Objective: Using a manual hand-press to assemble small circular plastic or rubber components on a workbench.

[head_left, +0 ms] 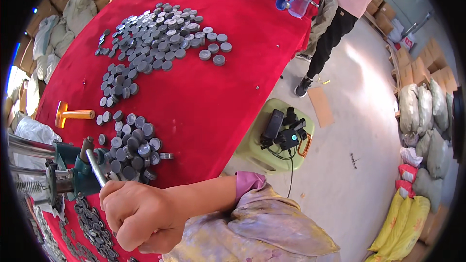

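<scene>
- We see our right hand (138, 216) clenched in a fist around the press's metal lever (95, 167).
- The green press (73, 174) sits on the red table (218, 102), beside grey discs (131, 148).
- Our left hand is out of view.

Open red cloth across the bench (233, 92) middle and right edge. Blocked on the left by grey discs (155, 39), a second heap (131, 145), the yellow handle (73, 114) and the green press (73, 174); possibly crowded beneath.
</scene>
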`<state>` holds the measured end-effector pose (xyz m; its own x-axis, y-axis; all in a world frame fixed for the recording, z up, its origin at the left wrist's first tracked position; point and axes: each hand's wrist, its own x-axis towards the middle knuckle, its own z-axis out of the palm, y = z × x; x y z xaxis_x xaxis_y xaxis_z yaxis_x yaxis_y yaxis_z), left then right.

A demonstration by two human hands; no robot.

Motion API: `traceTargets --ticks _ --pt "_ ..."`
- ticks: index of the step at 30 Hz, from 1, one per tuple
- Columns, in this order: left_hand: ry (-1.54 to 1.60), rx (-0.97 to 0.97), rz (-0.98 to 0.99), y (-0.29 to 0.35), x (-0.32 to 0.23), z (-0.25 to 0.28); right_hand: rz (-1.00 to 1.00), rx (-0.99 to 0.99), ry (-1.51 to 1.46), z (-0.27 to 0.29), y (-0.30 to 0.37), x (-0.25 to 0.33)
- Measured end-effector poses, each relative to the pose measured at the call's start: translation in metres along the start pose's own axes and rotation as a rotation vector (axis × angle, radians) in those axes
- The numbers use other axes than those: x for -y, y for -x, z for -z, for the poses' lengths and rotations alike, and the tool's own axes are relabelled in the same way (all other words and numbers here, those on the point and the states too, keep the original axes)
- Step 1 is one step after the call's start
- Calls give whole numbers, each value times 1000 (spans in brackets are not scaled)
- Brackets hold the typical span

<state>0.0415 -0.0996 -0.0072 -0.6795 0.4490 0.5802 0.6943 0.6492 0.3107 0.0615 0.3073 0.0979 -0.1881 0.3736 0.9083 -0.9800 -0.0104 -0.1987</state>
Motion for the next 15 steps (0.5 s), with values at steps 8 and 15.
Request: traceTargets --ticks 8,15 --pt "-3 -29 42 8 14 0 22 -23 15 -7 4 -6" --pt "170 -75 -10 9 11 -2 11 -14 31 -8 6 -2"
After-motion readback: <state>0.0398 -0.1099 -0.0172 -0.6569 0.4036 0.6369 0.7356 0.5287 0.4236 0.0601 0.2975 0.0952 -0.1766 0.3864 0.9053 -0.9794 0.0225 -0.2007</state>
